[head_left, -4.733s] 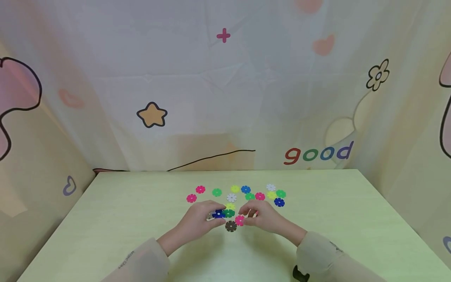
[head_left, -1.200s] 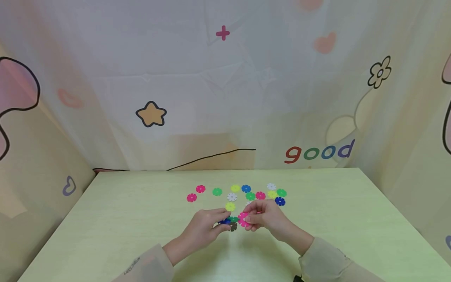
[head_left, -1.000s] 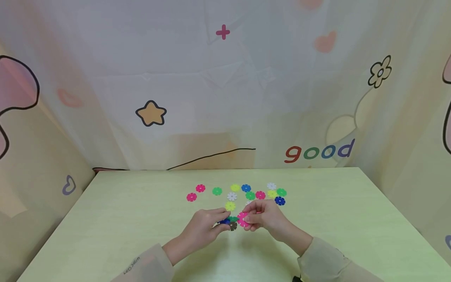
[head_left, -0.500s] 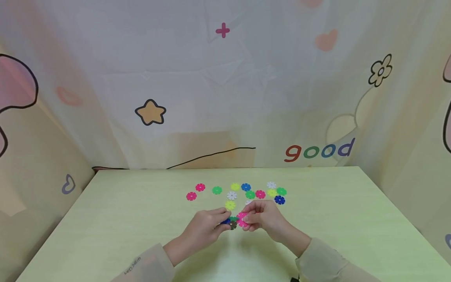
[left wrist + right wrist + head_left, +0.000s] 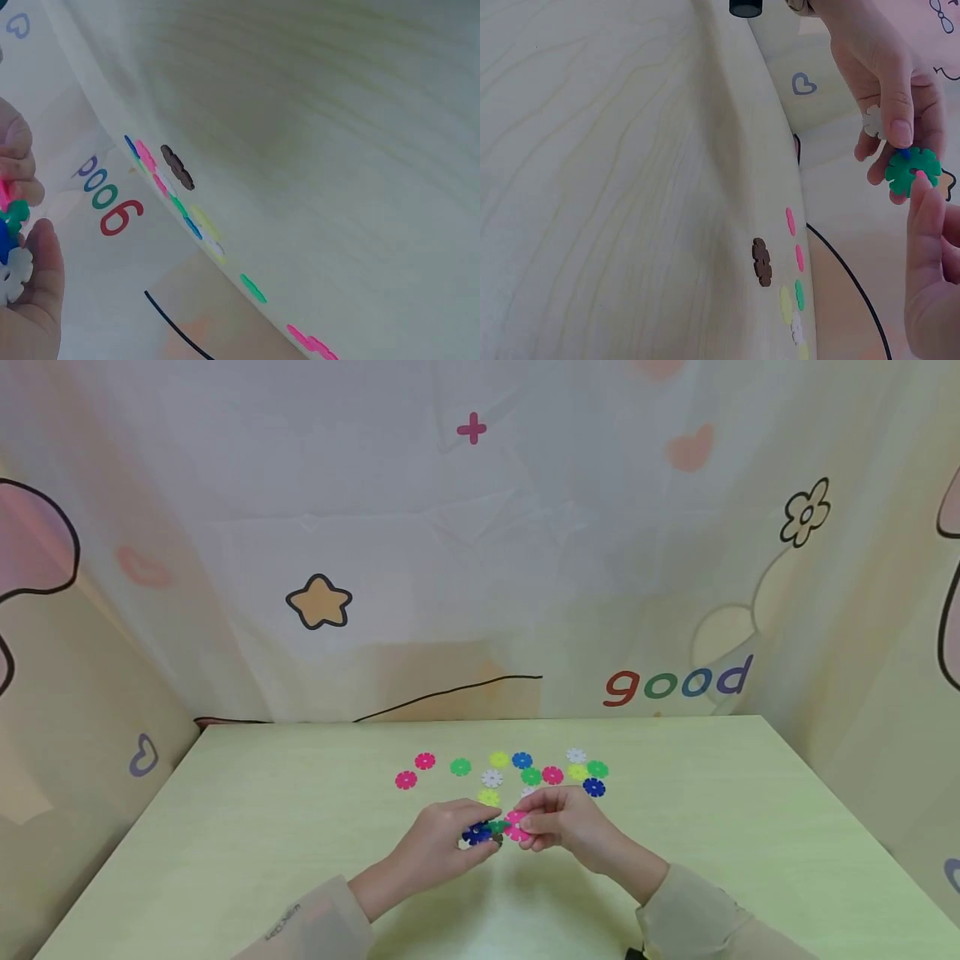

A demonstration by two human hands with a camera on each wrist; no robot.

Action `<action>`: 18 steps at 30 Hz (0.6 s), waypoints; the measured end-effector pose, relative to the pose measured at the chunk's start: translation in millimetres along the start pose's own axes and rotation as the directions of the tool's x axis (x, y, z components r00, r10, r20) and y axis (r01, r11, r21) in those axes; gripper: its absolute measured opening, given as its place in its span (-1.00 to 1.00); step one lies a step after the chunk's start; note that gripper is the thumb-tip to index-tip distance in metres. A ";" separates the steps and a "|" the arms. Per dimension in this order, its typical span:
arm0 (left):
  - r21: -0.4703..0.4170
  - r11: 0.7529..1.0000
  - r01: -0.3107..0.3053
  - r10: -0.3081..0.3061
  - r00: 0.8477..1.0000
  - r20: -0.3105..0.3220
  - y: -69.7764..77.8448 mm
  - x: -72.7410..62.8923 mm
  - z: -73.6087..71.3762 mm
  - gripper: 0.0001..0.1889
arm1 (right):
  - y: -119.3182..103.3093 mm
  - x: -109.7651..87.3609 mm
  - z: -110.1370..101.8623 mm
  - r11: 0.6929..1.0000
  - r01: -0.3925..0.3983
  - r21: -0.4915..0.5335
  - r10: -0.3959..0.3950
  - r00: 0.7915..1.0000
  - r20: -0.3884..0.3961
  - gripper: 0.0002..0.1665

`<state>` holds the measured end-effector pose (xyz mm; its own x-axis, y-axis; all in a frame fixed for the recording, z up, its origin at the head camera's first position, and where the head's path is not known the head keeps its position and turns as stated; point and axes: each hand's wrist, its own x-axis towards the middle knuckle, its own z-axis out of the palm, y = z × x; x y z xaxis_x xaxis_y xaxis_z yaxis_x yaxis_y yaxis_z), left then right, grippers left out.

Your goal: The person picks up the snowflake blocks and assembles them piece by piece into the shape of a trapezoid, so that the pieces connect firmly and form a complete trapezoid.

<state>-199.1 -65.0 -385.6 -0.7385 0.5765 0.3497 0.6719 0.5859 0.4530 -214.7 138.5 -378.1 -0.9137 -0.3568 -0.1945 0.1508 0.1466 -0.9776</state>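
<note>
Over the middle of the table, my left hand (image 5: 438, 842) holds a short chain of notched snowflake discs between thumb and fingers. The chain has a white disc (image 5: 16, 274), a dark blue disc (image 5: 474, 834) and a green disc (image 5: 898, 174) at its outer end. My right hand (image 5: 573, 827) pinches a pink snowflake disc (image 5: 514, 826) between thumb and index finger. Its edge meets the green disc, near that disc's centre in the right wrist view. Below the hands a brown disc (image 5: 178, 166) lies on the table, mostly hidden in the head view.
Farther back on the table (image 5: 262, 827) lie several loose discs, among them two pink ones left, a light green disc (image 5: 461, 767), a yellow disc (image 5: 488, 797) close beyond my left fingers, and a dark blue disc (image 5: 594, 787) at right. A printed curtain (image 5: 405, 552) encloses the back and sides.
The pink disc has left the table and come up against the green disc in my right hand. Just now my left fingers have spread somewhat, and more of the blue disc shows.
</note>
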 end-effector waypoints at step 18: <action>-0.125 0.977 0.171 -0.175 0.984 -0.020 -15.9 0.3 -1.0 -0.73 | 5.7 15.0 -42.6 0.967 0.022 -0.254 -0.037 0.998 -0.052 -0.54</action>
<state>-210.1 -74.7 -391.9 -0.8458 0.4536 0.2810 0.5230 0.6006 0.6048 -243.6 173.3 -383.2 -0.9369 -0.3137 -0.1541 0.0296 0.3679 -0.9294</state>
